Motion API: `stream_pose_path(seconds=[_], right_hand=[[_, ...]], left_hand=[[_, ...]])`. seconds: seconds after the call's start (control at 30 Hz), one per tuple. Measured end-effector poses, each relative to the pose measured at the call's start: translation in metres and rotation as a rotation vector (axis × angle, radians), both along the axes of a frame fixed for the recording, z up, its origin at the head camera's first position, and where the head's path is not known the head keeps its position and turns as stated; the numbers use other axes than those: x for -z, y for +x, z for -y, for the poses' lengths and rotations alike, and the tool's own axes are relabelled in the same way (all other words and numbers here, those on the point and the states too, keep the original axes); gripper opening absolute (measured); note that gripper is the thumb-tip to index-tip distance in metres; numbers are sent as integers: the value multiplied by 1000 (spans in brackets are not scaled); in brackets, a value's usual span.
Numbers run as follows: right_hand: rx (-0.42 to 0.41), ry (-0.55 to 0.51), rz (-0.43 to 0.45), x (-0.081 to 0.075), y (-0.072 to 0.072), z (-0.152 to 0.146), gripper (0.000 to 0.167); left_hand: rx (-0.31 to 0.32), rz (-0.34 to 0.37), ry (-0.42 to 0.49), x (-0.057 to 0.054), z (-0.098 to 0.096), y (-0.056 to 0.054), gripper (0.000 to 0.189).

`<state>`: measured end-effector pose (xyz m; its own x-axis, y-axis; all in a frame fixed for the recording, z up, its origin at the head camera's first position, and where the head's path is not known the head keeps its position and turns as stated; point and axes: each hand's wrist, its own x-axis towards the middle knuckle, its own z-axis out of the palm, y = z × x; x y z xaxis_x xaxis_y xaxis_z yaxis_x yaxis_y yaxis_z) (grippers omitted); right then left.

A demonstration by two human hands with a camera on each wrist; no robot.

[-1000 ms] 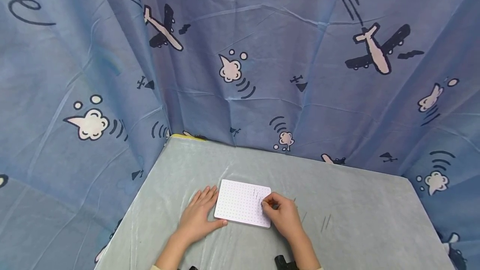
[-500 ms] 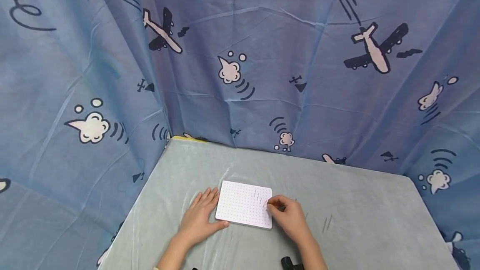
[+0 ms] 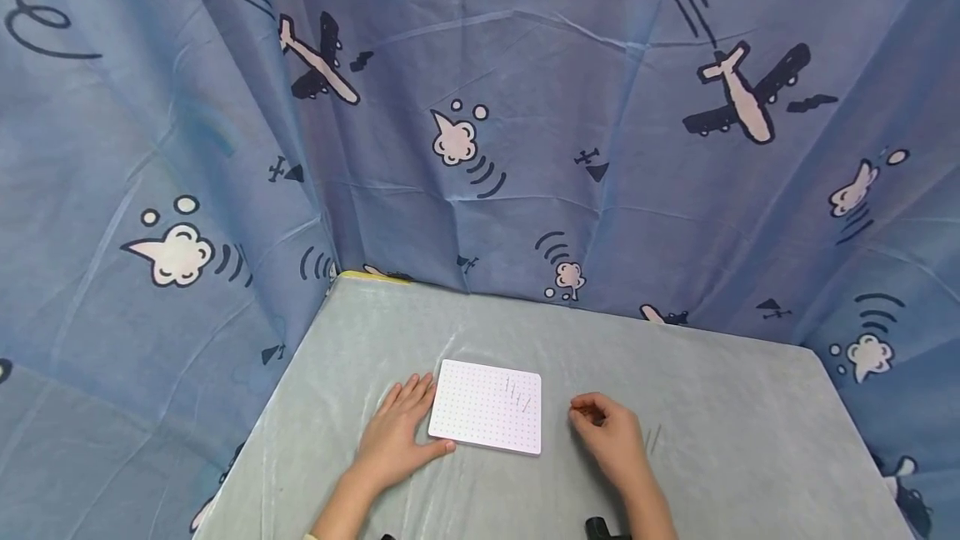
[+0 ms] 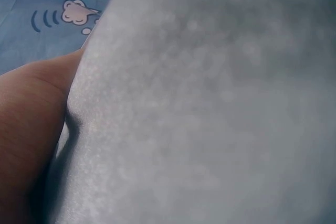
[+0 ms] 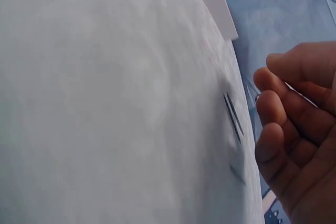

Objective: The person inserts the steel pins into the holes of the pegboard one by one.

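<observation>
Nearest me, well below the board's right side, a black fitting [image 3: 600, 529] sits by the person's right wrist, and a sliver of cream sleeve [image 3: 308, 536] shows below left of the board. The left hand [image 3: 393, 440] lies flat just left of the board, grip released, fingers straight and slightly spread, thumb along its lower left corner. The right hand [image 3: 611, 436] is right of the board and apart from it, fingers curled, thumb meeting forefinger; whether that grip pinches anything thin, I can't tell.

The white board [image 3: 480, 415] itself lies on the grey surface [image 3: 735, 407], marked with rows of tiny dots. Toward its upper right run a few thin dark strokes [image 3: 527, 404]; I can't tell whether they stand or lie. Right of the board, beyond the right hand, are thin dark rods [image 5: 232, 117].

Far behind the board, past a yellow strip [image 3: 375, 276], hangs a blue curtain [image 3: 525, 207] printed with airplanes, cloud puffs and a looped scrawl.
</observation>
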<state>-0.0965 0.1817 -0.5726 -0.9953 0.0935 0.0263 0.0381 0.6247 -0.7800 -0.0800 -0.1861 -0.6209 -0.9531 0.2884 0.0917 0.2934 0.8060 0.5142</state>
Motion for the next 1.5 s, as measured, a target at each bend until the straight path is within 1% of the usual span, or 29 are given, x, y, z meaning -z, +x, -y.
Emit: stream_pose_path(seconds=[0.1,0.3,0.47,0.53,0.6,0.73,0.87,1.03,1.17,1.5], right_hand=[[24,-6,-1,-2,1,-9,8],[99,56,-18,2,7,-34,12],[181,71,-41,7,13,-57,23],[210,68,-31,8,15,-65,29],[245,68,-12,9,18,-71,34],[295,73,33,11,20,-79,41],[300,87,51,11,22,-88,40],[302,131,36,11,23,-96,35],[311,155,40,11,25,-97,31],[300,196,108,8,26,-98,27]], left_hand=[[-3,2,-2,0,0,1,107],[-5,-12,7,-1,0,2,107],[-3,-51,29,1,-1,2,107],[-2,-65,34,1,-1,2,107],[-1,-58,28,0,0,1,106],[5,-17,9,-5,0,0,106],[6,5,-1,-7,0,0,106],[2,9,11,-5,-1,1,106],[1,-1,16,-4,-1,1,106],[0,-24,-10,0,-1,1,106]])
